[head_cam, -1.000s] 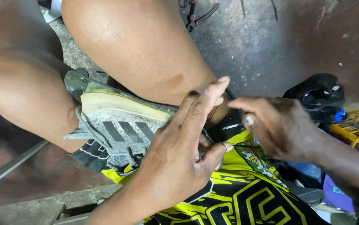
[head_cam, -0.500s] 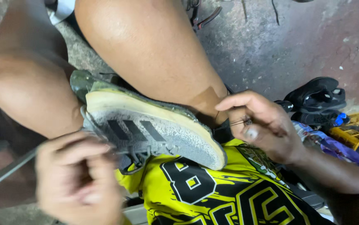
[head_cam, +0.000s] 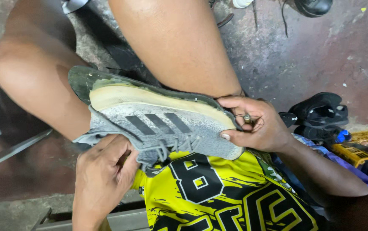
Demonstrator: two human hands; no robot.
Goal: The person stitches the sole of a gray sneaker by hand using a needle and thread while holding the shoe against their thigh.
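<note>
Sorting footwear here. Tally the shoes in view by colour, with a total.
Grey shoe, pinched at the toe by the right hand, left hand at its collar: 1
Black shoes on the floor, and: 2
Total: 3

You see a grey sneaker [head_cam: 162, 128] with dark stripes and cream sole, above a yellow shirt [head_cam: 218, 196] patterned black.

A yellow box-like package [head_cam: 365, 147] with dark print lies at the right edge on the floor, just beside a pair of black shoes [head_cam: 320, 113]. No signs or screens show.
</note>
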